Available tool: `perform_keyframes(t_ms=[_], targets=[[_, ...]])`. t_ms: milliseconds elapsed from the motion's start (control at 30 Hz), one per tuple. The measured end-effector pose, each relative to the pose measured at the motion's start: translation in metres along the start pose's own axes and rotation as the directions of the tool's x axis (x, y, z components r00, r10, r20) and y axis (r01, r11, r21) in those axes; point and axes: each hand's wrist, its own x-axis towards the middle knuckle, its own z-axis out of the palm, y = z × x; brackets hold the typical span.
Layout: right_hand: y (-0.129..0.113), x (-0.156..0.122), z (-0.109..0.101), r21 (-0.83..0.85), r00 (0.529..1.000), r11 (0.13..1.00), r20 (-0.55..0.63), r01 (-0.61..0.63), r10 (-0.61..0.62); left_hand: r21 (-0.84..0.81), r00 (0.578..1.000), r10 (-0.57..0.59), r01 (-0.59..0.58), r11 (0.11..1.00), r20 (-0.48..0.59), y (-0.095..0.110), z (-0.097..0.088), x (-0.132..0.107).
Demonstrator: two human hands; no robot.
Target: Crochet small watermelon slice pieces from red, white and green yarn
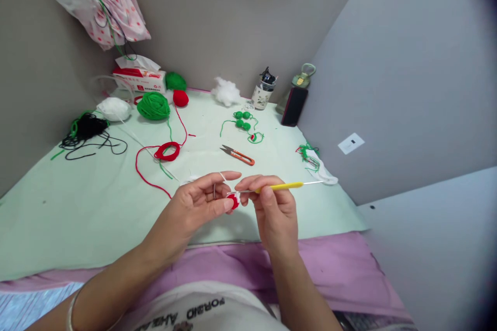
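Between the thumb and fingers of my left hand point(200, 201) is a small red and white crochet piece point(234, 200). White yarn loops over the raised left index finger. My right hand point(274, 207) grips a crochet hook point(281, 186) by its yellow handle, and the metal tip meets the top edge of the piece. Both hands are close together above the front of the table. Just beyond them lie orange-handled thread snips point(237, 155). A loose ring of red yarn point(167, 151) rests to the left, its strand running toward my left hand.
Green yarn point(154, 106), white yarn point(114, 108), black yarn point(87, 126) and a red ball point(180, 98) sit at the back left. Stuffing point(225, 91), small green balls point(243, 120), a jar point(263, 94) and a phone point(294, 107) stand or lie farther right. Yarn scraps point(310, 158) lie near the right edge.
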Motion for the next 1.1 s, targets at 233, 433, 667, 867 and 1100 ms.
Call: perform_keyframes(t_ms=[233,433,667,867,1100], targets=[[0.000,-0.001,0.001,-0.013,0.999,1.000,-0.038,0.002,-0.003,-0.029,0.999,-0.022,0.023,0.999,0.029,-0.002,-0.001,0.002],[-0.003,0.002,0.000,0.040,1.000,0.999,-0.005,-0.017,0.018,-0.002,1.000,-0.014,0.014,1.000,-0.016,0.000,-0.002,-0.001],[-0.009,-0.005,-0.002,-0.335,0.963,0.903,0.096,0.269,-0.251,0.057,0.999,0.030,-0.029,0.998,-0.023,-0.002,-0.002,0.000],[-0.005,-0.012,-0.003,-0.516,0.868,0.700,0.245,0.494,-0.432,0.109,0.996,0.067,-0.059,0.992,-0.067,0.001,0.000,0.001],[-0.003,-0.013,-0.002,-0.591,0.884,0.661,0.254,0.463,-0.392,0.143,0.993,0.071,-0.057,0.988,-0.089,0.004,0.002,0.000]])
